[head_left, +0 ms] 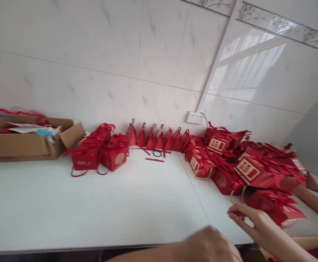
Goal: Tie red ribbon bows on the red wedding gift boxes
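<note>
Far left I had a cardboard carton (17, 147) stuffed with red and white packaging, flap out. Next on the white table (137, 207), a cluster of red gift boxes (84, 161) with ribbon bows and cord handles, then a row of pointed red boxes (150, 141) with loops on top, against the wall; a black ring (157, 153) and a thin red strip (154, 160) lay in front. My left hand (210, 245) was low at the table's front edge, motion-blurred; couldn't tell if it was clenched or holding anything. Right of it, a pile of ribbon-tied boxes (247, 169). A rope loop (238, 195) hung just beyond the fingertips of my right hand (247, 218); couldn't tell which box owned it, or whether they touched. That hand looked released, fingers loosely bent, no load visible. Nearest box, a ribbon-topped gift box (275, 206), sat just behind it at the table's front right. My read: folded card, light, stiff-walled but crushable, maybe slick; best held by opposite side walls, not the soft bow. Far right, a co-worker's hands (313, 183) were by the pile.
</note>
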The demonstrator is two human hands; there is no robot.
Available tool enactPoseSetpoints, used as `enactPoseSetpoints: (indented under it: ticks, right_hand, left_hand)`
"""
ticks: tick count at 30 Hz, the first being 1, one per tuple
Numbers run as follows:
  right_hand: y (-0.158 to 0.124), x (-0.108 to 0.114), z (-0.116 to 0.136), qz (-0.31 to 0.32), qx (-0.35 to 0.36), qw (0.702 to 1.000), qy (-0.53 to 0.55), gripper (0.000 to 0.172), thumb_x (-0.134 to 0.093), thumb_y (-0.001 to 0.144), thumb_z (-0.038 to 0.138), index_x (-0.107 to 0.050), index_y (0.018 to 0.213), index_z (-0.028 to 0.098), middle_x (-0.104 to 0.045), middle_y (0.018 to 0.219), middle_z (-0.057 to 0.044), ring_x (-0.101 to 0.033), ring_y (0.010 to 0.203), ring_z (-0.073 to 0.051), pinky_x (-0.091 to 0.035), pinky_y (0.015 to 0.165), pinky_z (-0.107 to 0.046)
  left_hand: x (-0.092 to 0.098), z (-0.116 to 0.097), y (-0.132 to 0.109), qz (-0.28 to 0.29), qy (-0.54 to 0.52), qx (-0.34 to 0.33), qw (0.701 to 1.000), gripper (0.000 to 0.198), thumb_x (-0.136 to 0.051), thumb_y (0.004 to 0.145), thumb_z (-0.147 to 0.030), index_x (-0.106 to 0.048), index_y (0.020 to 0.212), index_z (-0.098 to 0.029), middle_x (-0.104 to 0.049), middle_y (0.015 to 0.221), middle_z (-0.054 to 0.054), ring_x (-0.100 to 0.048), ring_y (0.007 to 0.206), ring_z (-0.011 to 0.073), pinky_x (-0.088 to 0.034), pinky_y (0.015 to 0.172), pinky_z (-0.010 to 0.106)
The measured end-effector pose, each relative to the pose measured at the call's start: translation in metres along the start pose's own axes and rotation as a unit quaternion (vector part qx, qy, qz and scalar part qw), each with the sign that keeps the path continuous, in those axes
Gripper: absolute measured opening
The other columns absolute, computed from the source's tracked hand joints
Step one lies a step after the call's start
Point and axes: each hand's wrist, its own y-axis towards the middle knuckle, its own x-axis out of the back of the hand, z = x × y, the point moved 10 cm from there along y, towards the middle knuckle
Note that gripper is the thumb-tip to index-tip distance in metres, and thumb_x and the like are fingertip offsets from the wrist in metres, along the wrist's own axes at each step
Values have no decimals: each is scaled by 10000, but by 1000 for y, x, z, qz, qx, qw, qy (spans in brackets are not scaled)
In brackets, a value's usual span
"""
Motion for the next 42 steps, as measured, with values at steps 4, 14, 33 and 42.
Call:
enactPoseSetpoints:
  ticks: [4,14,33,42]
  right_hand:
    - [52,-80,74,132,89,986,43,258,-410,868,337,-623,774,225,-678,757,-28,-620,682,-170,-475,648,-274]
    - [163,-161,148,-27,103,960,260,274,-430,832,434,-590,778,218,-659,793,-56,-599,710,-217,-470,664,-332]
    - [168,-133,75,-162,-72,847,502,433,-364,838,590,-508,989,210,-555,1038,-101,-556,903,-229,-487,732,-363]
    - [174,-141,82,-92,-67,796,594,511,-433,811,614,-476,1157,241,-519,1262,-72,-465,1193,-222,-420,940,-370]
  left_hand:
    - [151,88,-104,-317,73,126,937,215,-449,806,-189,-545,998,-189,-634,957,81,-582,970,196,-445,899,375]
    - [265,186,-291,-539,332,470,615,644,-647,652,-332,-386,1204,-126,-439,1289,215,-405,1222,361,-331,976,516]
    - [228,186,-218,-452,119,330,820,300,-461,809,-329,-486,1077,-198,-516,1179,121,-526,1067,228,-482,813,354]
    - [171,245,-215,-457,-236,420,748,455,-409,791,-543,-552,1016,-174,-636,947,81,-604,885,213,-487,696,320]
